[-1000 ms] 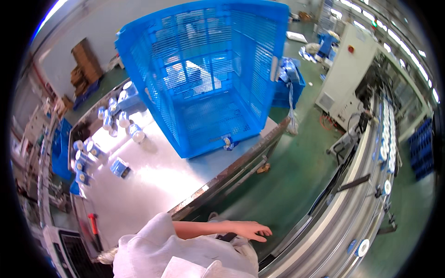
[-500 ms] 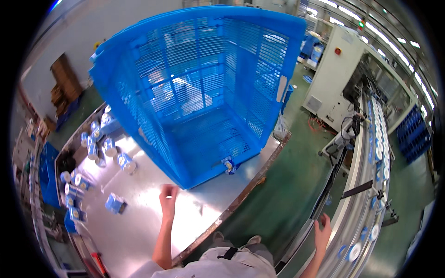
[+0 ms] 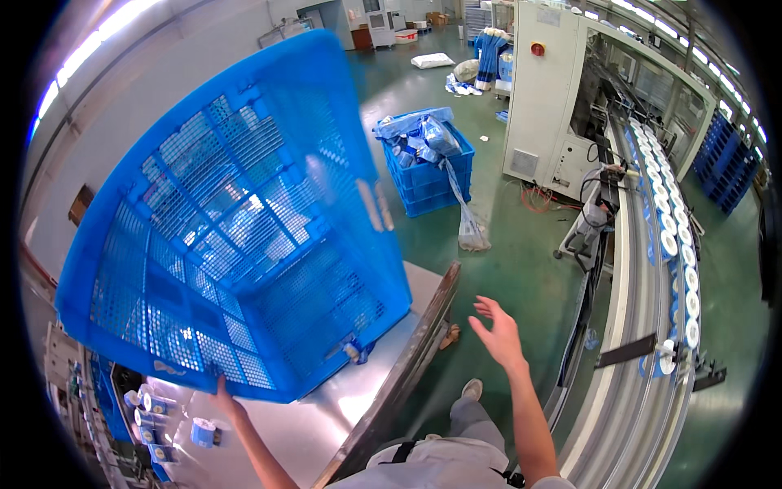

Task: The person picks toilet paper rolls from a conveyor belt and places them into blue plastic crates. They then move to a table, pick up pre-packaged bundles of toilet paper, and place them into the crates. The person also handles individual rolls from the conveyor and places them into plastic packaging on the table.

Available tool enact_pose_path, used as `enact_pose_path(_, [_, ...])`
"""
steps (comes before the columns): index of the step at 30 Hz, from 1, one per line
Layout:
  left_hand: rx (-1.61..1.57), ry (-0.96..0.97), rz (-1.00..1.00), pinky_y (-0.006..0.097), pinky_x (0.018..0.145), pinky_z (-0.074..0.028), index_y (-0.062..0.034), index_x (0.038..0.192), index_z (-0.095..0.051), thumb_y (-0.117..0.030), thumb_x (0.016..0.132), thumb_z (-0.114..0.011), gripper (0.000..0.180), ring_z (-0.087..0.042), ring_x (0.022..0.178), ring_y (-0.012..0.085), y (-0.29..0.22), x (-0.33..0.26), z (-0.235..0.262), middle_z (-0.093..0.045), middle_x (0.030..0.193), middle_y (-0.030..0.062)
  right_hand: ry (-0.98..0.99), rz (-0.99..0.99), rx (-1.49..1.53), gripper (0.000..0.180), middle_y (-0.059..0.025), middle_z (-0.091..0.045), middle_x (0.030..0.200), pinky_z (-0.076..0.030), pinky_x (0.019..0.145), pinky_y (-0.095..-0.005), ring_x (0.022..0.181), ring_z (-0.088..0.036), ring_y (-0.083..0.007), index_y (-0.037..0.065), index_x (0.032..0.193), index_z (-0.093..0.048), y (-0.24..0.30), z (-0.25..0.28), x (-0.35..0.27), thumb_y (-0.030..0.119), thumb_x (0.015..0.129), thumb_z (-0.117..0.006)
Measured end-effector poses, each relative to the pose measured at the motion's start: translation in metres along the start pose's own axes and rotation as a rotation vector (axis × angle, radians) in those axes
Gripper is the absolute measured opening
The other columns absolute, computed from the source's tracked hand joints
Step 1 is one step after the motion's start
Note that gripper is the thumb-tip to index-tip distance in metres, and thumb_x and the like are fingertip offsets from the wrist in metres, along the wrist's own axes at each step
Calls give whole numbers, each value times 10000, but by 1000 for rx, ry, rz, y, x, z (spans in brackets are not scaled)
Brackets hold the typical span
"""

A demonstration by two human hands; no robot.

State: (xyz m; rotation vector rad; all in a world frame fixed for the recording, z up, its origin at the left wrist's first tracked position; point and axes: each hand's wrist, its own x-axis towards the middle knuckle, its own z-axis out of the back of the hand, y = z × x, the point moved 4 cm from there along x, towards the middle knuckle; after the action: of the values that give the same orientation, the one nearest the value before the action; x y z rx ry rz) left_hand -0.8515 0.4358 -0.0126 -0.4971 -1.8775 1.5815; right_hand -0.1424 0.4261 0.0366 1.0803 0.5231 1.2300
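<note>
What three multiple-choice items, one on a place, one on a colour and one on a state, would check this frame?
1. Where is the left hand?
A. At the lower rim of the big crate
B. On the conveyor
C. On the floor

2. What colour is the big mesh crate?
A. Red
B. Blue
C. Grey

3. What state is the right hand in?
A. Closed on a roll
B. Gripping the crate
C. Open in the air, holding nothing

Answers:
1 A, the hand meets the crate's lower edge above the steel table.
2 B, its walls and base are blue all over.
3 C, the fingers are spread over the green floor, touching nothing.
</note>
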Motion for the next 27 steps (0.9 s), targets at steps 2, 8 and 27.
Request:
enact_pose_path(2, [57,-110,27,366,991,-457,40,1319,-623,-41,873,-672,456,-598,1116,233,0,-5,2,-647,1304,116,89,36,40,501,-161,-700,1197,-528,978,-369,1100,-684,-251,29,1342,-573,7,-1,53,197,899,-737])
enact_pose_path(8, [81,-311,68,370,976,-462,37,1257,-656,-26,760,-645,501,-609,1062,245,-26,-21,-13,-664,1242,101,262,347,76,775,-192,-542,1445,-461,1068,-397,1286,-569,-316,51,1497,-423,75,-58,192,333,866,-772])
enact_pose_path(27, [171,-647,65,396,932,-534,64,1271,-622,-188,874,-691,476,-643,1042,267,-58,-119,-160,-657,1225,147,637,536,409,537,-124,-549,1041,-549,812,-435,1046,-584,-342,94,1201,-566,70,-150,449,-1,704,-749])
